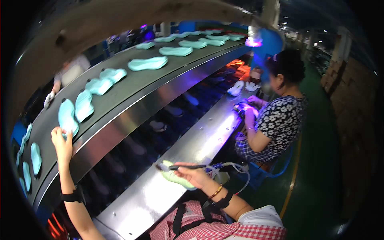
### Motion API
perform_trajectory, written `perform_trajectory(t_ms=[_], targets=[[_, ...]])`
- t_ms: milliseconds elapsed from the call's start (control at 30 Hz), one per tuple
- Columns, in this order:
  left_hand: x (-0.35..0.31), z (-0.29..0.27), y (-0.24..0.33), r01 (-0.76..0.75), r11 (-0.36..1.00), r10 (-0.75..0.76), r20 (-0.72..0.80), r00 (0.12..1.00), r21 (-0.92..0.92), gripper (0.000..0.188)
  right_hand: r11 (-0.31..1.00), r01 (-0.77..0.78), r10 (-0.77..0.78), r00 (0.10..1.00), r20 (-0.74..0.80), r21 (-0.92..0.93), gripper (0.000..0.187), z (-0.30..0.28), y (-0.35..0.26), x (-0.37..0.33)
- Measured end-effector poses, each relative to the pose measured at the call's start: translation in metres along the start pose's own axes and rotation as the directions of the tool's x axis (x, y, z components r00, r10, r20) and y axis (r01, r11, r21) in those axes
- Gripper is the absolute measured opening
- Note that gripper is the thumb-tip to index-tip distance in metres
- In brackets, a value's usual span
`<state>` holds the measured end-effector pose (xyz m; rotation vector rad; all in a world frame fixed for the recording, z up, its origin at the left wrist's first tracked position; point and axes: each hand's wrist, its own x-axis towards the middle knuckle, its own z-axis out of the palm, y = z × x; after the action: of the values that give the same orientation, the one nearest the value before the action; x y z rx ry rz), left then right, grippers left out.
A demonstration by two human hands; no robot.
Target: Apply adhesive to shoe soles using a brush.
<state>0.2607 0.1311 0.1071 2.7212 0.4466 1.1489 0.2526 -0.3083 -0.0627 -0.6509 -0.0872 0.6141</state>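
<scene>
My left hand (63,145) reaches up to the conveyor belt, its fingers closed round the near end of a turquoise shoe sole (67,114). A second turquoise sole (84,105) lies just right of that one. In my right hand (193,176) is a brush (188,167) with a dark handle, its head pointing left. The brush head is over the toe end of a pale green shoe sole (176,179), on the metal worktable (138,200); whether the bristles touch it I cannot tell. My right hand partly covers this sole.
The conveyor belt (116,90) carries several more turquoise soles, beyond a shiny metal side rail (120,120). Shoe parts (158,126) lie in the dark space under it. A co-worker (280,116) sits at the table's right, hands on a shoe. Pale tubes (240,168) hang near my right wrist.
</scene>
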Motion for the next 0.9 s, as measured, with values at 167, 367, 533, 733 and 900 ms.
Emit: perform_trajectory(t_ms=[167, 367, 533, 733, 900], targets=[[-0.058, -0.035, 0.049, -0.060, 0.569, -0.472, -0.386, 0.793, -0.820, 0.017, 0.995, 0.042, -0.046, 0.998, -0.046, -0.090, 0.028, 0.012, -0.015, 0.000], [-0.136, -0.078, 0.047, 0.552, -0.276, -0.340, 0.618, 0.709, -0.786, 0.039, 0.996, 0.001, -0.007, 0.998, -0.066, -0.091, 0.018, 0.038, -0.012, 0.009], [-0.215, -0.063, 0.075, 0.576, -0.598, 0.196, 0.595, 0.779, -0.557, 0.069, 0.986, -0.065, 0.052, 0.995, -0.086, -0.152, 0.019, 0.046, 0.005, 0.018], [-0.291, 0.009, 0.107, 0.575, -0.747, 0.123, 0.781, 0.612, -0.333, 0.088, 0.944, -0.111, 0.127, 0.991, 0.033, -0.311, 0.021, 0.068, 0.024, 0.023], [-0.284, 0.018, 0.136, 0.403, -0.885, 0.110, 0.737, 0.666, -0.232, 0.090, 0.844, -0.069, 0.173, 0.974, 0.149, -0.531, 0.021, 0.082, 0.043, 0.037]])
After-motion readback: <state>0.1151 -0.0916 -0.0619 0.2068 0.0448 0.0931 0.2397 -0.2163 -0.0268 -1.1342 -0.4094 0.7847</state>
